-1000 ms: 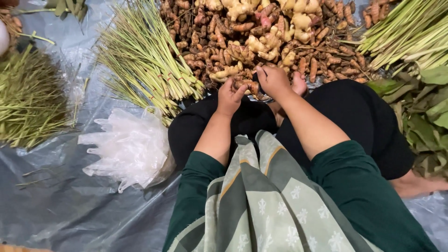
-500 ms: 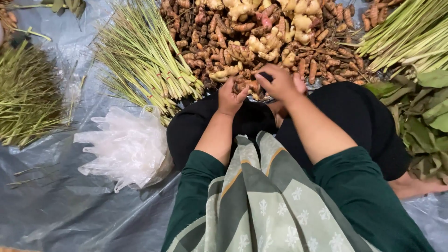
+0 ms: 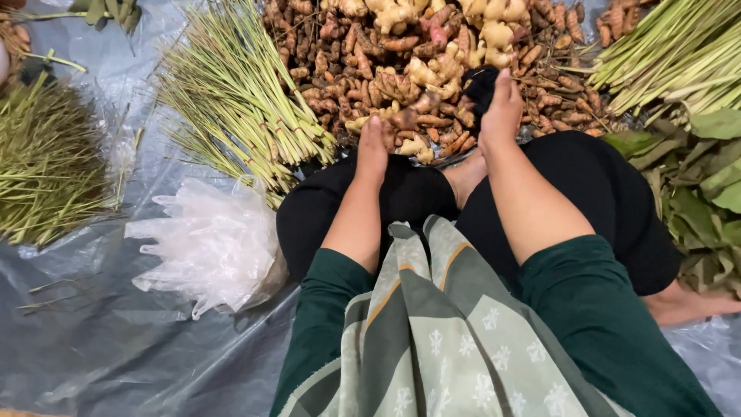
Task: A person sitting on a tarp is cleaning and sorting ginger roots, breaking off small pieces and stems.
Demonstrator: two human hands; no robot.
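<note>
A heap of ginger and turmeric roots (image 3: 401, 69) lies in front of my crossed legs in black trousers (image 3: 610, 201). My left hand (image 3: 373, 150) reaches to the near edge of the heap, its fingertips down among the roots beside a brownish piece (image 3: 405, 120); its fingers are hidden. My right hand (image 3: 502, 108) is farther into the heap, gripping a black bag-like thing (image 3: 481, 83) at its thumb side. Both arms wear dark green sleeves (image 3: 324, 309).
Everything lies on a grey plastic sheet (image 3: 100, 340). A lemongrass bundle (image 3: 231, 100) sits left of the roots, clear plastic bags (image 3: 212, 243) by my left knee, thin green stalks (image 3: 42, 162) at far left, more lemongrass (image 3: 671, 54) and green leaves (image 3: 706, 177) at right.
My hands were close together at the heap's near edge. The right hand has moved away from the left and farther into the roots with the black thing; the left stayed near the edge.
</note>
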